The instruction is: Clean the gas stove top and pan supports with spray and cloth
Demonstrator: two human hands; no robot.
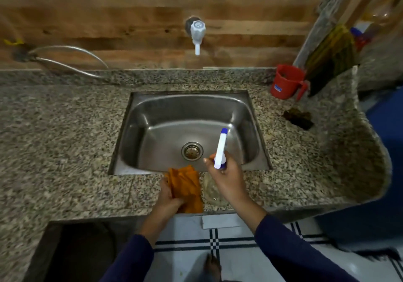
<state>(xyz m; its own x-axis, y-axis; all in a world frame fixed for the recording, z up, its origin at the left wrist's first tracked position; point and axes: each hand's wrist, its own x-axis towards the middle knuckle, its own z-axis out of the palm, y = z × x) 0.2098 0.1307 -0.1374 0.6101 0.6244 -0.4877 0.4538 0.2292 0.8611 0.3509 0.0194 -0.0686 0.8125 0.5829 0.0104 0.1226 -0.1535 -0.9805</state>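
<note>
**Both hands occupied at the sink; one cloth and one spray bottle in hand**

One person stands at the near edge of a speckled granite countertop [65,142], both forearms in dark blue sleeves. The left hand [169,196] is clenched around one crumpled orange cloth [185,185], which hangs over the near lip of the counter, just near of the sink. The right hand [226,179] grasps one clear spray bottle with a white and blue trigger head [220,151]; the nozzle points to the far side, above the right part of the basin. The clear body of the bottle shows only dimly below the hand.

One rectangular stainless steel sink [152,116] is set into the counter at centre, with one round metal drain strainer [192,150] in its floor. One white plastic tap [197,33] projects from the wooden plank wall [130,20] on the far side, above the basin. One flexible metal hose [69,61] loops along the wall at far left.

At far right, one red plastic mug with a handle [287,81] stands on the counter. Near of it lies one dark, crumpled scrubber or rag [298,118]; which, I cannot tell. No gas stove or pan support appears in this view. The floor [218,242] shows white tile with dark blue stripes.
</note>
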